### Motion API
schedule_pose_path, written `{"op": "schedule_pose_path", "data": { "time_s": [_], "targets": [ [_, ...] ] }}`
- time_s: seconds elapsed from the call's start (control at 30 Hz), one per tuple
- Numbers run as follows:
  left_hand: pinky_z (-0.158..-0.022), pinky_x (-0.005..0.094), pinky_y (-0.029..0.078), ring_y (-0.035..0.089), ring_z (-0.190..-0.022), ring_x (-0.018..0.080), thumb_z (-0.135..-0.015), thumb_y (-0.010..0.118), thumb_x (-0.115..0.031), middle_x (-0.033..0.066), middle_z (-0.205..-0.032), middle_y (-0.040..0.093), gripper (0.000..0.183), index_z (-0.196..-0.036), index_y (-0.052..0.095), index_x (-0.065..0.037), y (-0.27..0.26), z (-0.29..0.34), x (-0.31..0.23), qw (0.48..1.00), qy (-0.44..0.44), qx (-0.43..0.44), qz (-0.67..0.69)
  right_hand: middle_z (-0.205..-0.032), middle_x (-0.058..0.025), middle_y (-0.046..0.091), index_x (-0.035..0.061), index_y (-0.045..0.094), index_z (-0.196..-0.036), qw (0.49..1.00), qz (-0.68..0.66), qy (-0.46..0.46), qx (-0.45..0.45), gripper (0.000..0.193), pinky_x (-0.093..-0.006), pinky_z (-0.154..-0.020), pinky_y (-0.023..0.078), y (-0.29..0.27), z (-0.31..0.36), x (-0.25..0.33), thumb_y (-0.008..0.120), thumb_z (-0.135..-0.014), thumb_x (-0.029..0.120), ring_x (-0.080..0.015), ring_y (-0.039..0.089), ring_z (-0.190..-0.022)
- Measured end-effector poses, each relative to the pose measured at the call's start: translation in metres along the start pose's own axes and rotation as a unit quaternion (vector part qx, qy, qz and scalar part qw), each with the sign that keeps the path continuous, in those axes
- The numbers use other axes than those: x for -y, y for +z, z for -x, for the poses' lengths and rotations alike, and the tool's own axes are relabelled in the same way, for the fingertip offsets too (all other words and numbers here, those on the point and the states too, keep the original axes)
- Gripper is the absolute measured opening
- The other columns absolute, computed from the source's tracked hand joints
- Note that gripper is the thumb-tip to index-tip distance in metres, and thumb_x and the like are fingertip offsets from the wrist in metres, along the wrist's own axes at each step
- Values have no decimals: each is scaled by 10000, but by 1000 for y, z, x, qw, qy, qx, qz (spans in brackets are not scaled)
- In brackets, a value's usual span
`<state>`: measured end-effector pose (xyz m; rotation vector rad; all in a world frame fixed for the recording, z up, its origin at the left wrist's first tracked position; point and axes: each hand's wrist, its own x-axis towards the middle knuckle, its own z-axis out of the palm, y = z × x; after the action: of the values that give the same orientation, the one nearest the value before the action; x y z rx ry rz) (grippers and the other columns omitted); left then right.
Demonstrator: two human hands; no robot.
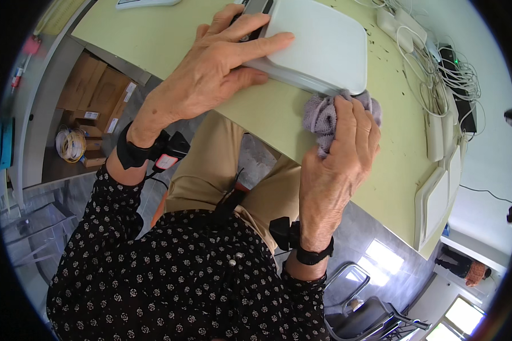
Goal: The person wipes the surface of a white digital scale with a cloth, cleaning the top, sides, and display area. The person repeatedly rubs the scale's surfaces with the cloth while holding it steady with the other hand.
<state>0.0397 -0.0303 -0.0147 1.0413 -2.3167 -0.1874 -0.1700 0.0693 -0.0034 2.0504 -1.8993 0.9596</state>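
Observation:
A white flat-topped device with rounded corners (324, 42), which looks like a tabletop scale, lies on the pale green table. My left hand (210, 68) rests on its left end with fingers spread. The index fingertip touches the white top, and the thumb lies along the near side. Part of a dark panel (255, 17) shows between those fingers. My right hand (347, 139) presses a bunched grey-purple cloth (321, 116) onto the table at the device's near right corner, fingers closed over it. The cloth touches the device's edge.
Power strips (435, 131) and tangled white cables (461, 77) run along the table's right side, with white panels (435, 204) nearer. Dark specks dot the tabletop. Cardboard boxes (99, 91) fill a shelf at left. A chair (364, 321) stands lower right; another person (475, 273) is farther off.

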Motion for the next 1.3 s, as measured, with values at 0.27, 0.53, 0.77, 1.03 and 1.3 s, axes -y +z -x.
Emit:
{"op": "schedule_pose_path", "data": {
  "time_s": [0.27,0.53,0.77,1.03,1.3],
  "targets": [
    [-1177,494,393,427,-1404,385,-859,779,-50,94,-1512,546,695,-1507,566,-182,3,-1,0,1000,8,-27,9,-1299,-174,668,-16,686,-1226,992,-79,-95,-10,570,-484,-1036,460,35,-3,43,735,-663,-86,-377,591,-1260],
    [-1188,483,416,413,-1459,377,-830,801,-26,103,-1531,566,720,-1503,550,-81,1,2,5,995,16,-29,94,-1347,-175,623,-26,649,-1250,999,35,3,20,653,-531,-993,431,2,-5,2,788,-612,-47,-411,547,-1278],
    [-1174,466,436,402,-1478,382,-811,791,-7,86,-1562,549,628,-1417,626,-14,-1,2,4,996,26,-23,80,-1365,-167,641,2,664,-1292,990,-51,-121,45,683,-531,-1075,430,24,-7,43,747,-617,-72,-425,552,-1298],
    [-1161,463,449,420,-1462,384,-817,784,-56,78,-1555,555,620,-1417,632,-13,0,3,6,994,28,-19,101,-1380,-159,634,-12,661,-1258,998,-7,-51,39,602,-550,-1024,449,-4,-11,-22,793,-671,-42,-402,565,-1297],
    [-1178,466,429,412,-1466,379,-830,789,-72,65,-1575,539,627,-1433,623,-22,1,2,7,997,31,-13,69,-1300,-193,626,-37,658,-1191,995,-8,-101,8,502,-532,-972,499,7,-12,-5,768,-701,-23,-399,588,-1272]
  ]
}}
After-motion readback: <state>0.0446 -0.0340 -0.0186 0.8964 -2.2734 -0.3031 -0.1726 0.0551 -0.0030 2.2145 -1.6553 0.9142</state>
